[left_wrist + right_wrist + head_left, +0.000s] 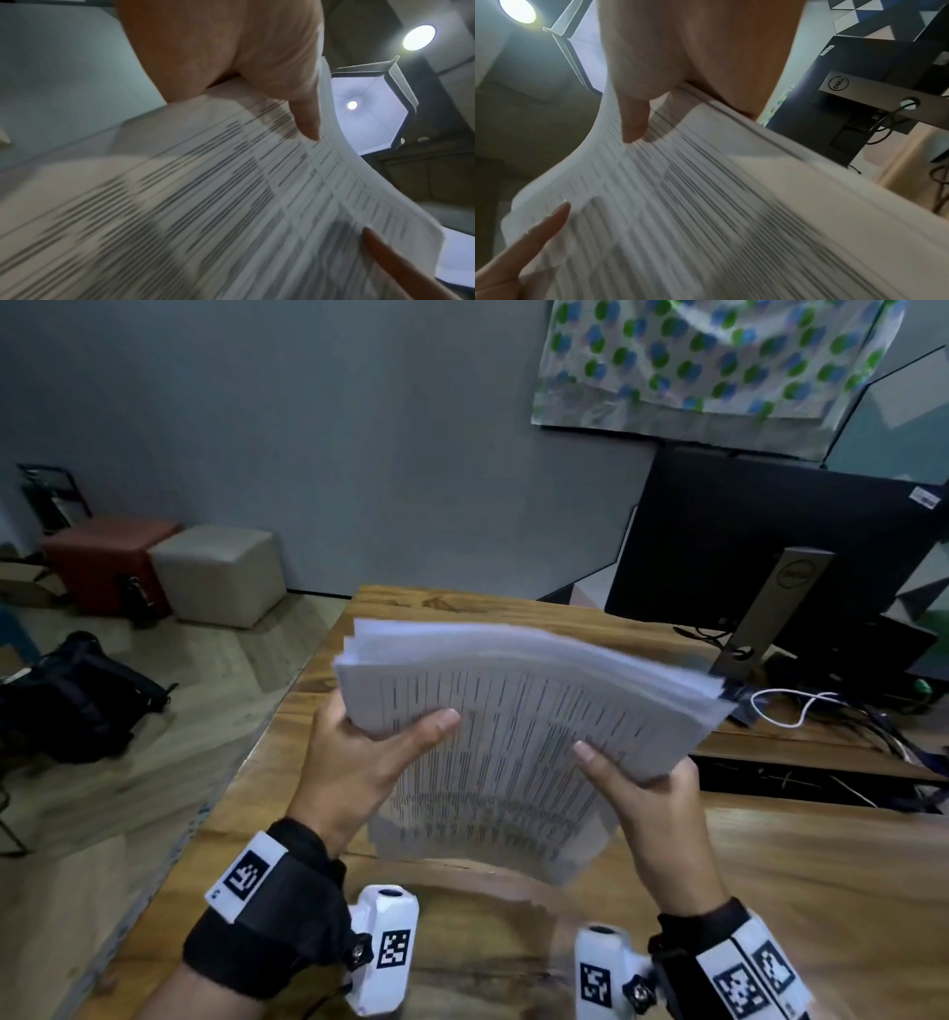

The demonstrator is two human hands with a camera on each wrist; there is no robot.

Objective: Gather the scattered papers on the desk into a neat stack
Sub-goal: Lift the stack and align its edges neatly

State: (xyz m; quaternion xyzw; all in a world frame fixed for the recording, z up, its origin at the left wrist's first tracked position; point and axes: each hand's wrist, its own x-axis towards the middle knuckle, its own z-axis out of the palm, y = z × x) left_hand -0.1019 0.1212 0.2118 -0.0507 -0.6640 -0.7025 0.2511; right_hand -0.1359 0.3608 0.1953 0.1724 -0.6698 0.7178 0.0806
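A thick bundle of printed white papers stands on edge on the wooden desk, its lower edge blurred against the desktop. My left hand grips the bundle's left side, thumb across the printed front sheet. My right hand grips the right side the same way, thumb on the front. The left wrist view shows the printed papers with my left hand's thumb pressed on them. In the right wrist view the papers bend under my right hand's thumb.
A black monitor on a grey stand sits at the desk's back right, with white and dark cables beside it. Left of the desk are two cube stools and a black bag on the floor.
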